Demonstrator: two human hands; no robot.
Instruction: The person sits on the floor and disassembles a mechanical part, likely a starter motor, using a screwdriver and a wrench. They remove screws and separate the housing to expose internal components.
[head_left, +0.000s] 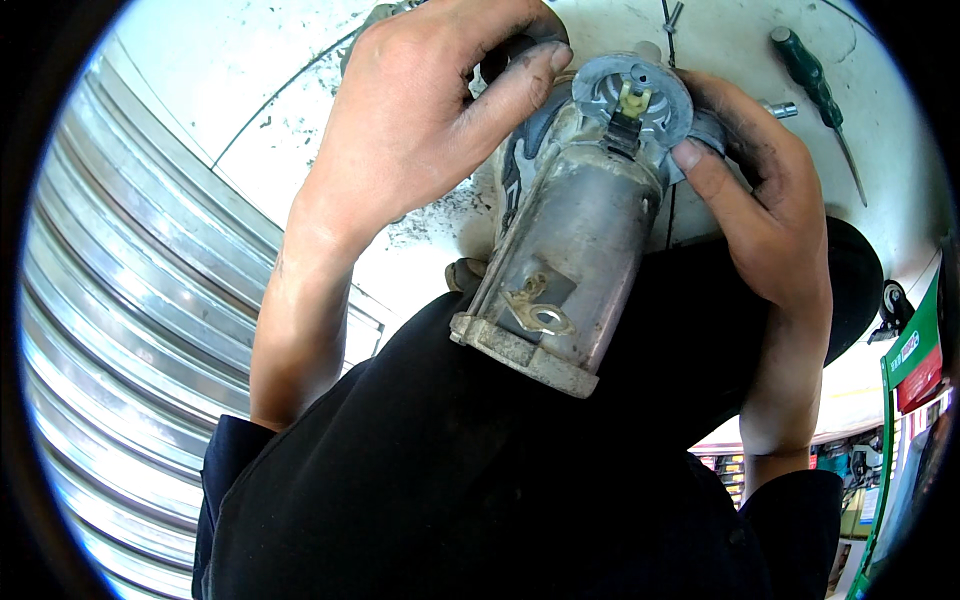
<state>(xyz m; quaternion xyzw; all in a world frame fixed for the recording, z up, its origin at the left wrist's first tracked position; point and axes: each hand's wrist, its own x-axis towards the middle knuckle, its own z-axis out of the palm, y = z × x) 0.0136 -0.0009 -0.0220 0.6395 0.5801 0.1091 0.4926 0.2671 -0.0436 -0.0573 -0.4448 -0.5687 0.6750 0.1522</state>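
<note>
A dirty grey metal cylinder, like a small motor housing (575,250), is held up close between both hands. Its upper end carries a round grey cap (632,95) with a yellowish terminal in a black clip. A brass eyelet tab (540,312) sticks out near the squared lower flange. My left hand (420,110) curls over the top left of the housing, thumb pressed against the cap's edge. My right hand (765,200) grips the right side, its thumb on the cap's rim. Both hands are smeared with grime.
A green-handled screwdriver (812,82) and a small metal socket piece (782,109) lie on the white, smudged surface (250,90) behind. A ribbed metal shutter (110,330) fills the left. My dark clothing covers the lower middle. Green shelving (905,370) stands at the right edge.
</note>
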